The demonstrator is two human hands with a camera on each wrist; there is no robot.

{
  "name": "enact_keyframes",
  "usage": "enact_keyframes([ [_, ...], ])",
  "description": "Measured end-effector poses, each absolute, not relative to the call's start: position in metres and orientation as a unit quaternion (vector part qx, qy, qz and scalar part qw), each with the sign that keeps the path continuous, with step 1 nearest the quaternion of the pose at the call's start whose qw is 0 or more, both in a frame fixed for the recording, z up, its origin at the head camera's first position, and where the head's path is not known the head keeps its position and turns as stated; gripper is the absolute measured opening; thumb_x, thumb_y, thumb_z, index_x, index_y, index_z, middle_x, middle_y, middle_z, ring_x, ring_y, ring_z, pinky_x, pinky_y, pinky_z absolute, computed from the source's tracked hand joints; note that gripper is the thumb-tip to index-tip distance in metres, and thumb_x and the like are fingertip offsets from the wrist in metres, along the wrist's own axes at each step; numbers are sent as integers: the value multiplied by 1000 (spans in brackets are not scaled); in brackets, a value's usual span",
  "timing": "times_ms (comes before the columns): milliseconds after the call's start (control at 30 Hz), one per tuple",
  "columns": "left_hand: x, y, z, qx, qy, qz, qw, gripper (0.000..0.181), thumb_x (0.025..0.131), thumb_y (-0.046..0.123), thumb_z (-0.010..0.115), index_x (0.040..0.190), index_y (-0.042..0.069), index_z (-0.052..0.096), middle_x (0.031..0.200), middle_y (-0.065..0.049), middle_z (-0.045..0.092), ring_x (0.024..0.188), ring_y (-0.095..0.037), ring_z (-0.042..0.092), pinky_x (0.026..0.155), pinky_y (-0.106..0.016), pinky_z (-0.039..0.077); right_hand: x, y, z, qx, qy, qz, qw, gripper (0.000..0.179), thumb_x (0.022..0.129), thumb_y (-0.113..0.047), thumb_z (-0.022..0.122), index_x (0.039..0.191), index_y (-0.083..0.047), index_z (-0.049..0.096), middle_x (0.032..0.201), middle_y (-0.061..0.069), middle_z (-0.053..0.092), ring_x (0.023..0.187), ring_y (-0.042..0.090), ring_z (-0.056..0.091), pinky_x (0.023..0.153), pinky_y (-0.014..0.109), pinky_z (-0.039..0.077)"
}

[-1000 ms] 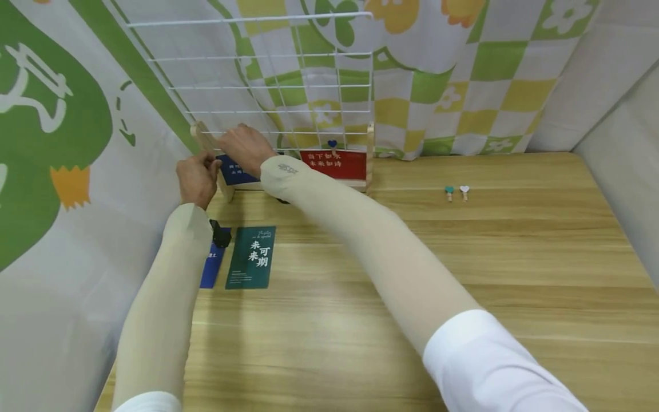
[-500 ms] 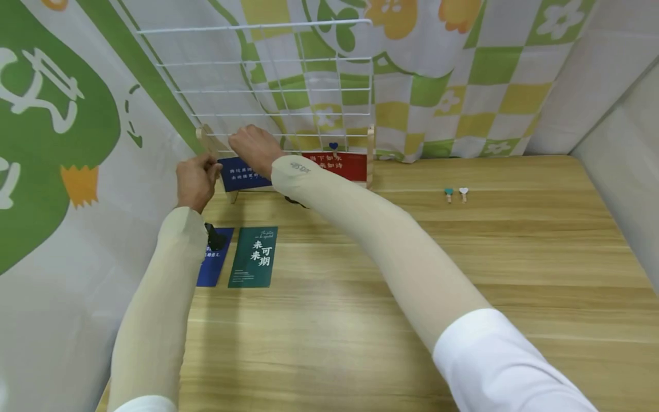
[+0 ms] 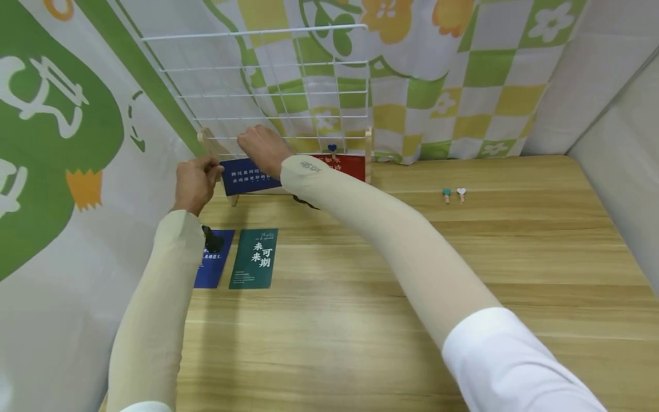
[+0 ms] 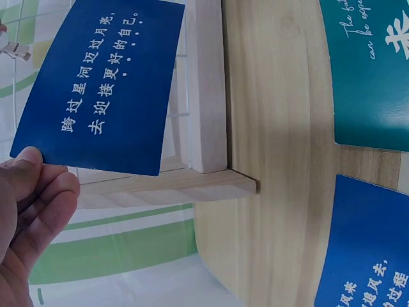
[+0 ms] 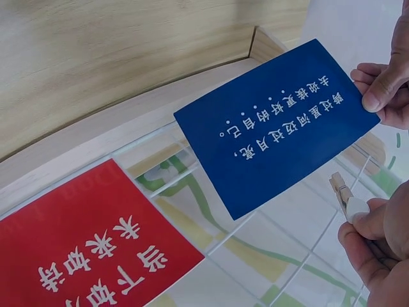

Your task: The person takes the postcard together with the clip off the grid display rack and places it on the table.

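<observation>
My left hand (image 3: 194,182) pinches a blue card (image 4: 108,83) with white lettering by one end, thumb on its face. The card is held tilted in front of the lower left of a white wire grid (image 3: 257,32). Between thumb and fingers, my right hand (image 5: 383,249) pinches a small wooden clothespin (image 5: 345,195) with a white heart on it. That clothespin is just off the card's edge, on the grid side. In the head view my right hand and sleeve cover part of the card. A red card (image 5: 102,236) hangs beside it on the grid, under a blue heart clothespin (image 3: 332,149).
Wooden feet and a bar (image 4: 208,96) hold the grid upright at the back of the wooden table (image 3: 329,320). A green card (image 3: 254,257) and another blue card (image 3: 213,274) lie in front. To the right lie a teal heart clothespin (image 3: 447,194) and a white one (image 3: 461,194).
My right hand has shifted a little to the right along the grid, uncovering more of the blue card. The left hand keeps its pinch on that card. The head view has tilted slightly.
</observation>
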State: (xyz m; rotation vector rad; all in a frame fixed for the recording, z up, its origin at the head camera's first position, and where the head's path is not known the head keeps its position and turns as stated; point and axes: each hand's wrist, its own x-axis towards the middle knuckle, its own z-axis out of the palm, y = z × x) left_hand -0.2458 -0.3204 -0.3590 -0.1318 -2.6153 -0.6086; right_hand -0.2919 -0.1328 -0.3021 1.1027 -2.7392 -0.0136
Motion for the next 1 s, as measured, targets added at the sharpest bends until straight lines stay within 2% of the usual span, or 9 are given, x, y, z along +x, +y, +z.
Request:
enact_keyframes([
  [267, -241, -319, -356, -55, -951, -215, 215, 16, 96, 9, 63, 91, -4, 69, 82, -25, 71, 70, -37, 66, 58, -32, 44, -293, -122, -302, 371, -924, 18, 93, 25, 100, -4, 53, 120, -9, 67, 116, 5, 71, 104, 16, 67, 89, 21, 54],
  [467, -233, -320, -351, -52, -953, -213, 207, 13, 95, 7, 63, 90, -5, 68, 80, -24, 70, 70, -34, 65, 55, -18, 36, -290, -115, -301, 380, -919, 39, 99, 24, 100, -4, 51, 119, -7, 66, 110, 6, 72, 97, 16, 68, 83, 20, 55],
  [567, -230, -318, -349, -53, -956, -215, 195, 14, 96, 7, 62, 93, -5, 68, 82, -24, 70, 70, -34, 65, 56, -18, 37, -287, -110, -301, 381, -918, 37, 105, 24, 101, -5, 50, 120, -7, 66, 107, 5, 72, 93, 15, 68, 80, 21, 56],
  [733, -227, -312, -346, -59, -957, -218, 182, 15, 97, 8, 61, 96, -6, 69, 85, -25, 71, 73, -36, 67, 60, -31, 46, -284, -99, -301, 376, -919, 30, 112, 25, 102, -6, 50, 122, -8, 65, 108, 5, 72, 94, 16, 68, 80, 24, 57],
  [800, -225, -309, -346, -61, -957, -221, 176, 15, 97, 8, 61, 96, -5, 69, 86, -26, 71, 74, -36, 68, 60, -33, 47, -283, -95, -301, 375, -920, 36, 108, 25, 102, -6, 50, 123, -9, 64, 110, 5, 71, 97, 17, 68, 82, 26, 57],
  [1000, -221, -304, -346, -82, -954, -230, 172, 15, 96, 9, 62, 92, -4, 69, 83, -25, 72, 71, -35, 68, 56, -16, 38, -281, -75, -302, 389, -913, 86, 91, 23, 101, 1, 47, 116, -5, 63, 105, 9, 70, 94, 21, 66, 80, 30, 55],
])
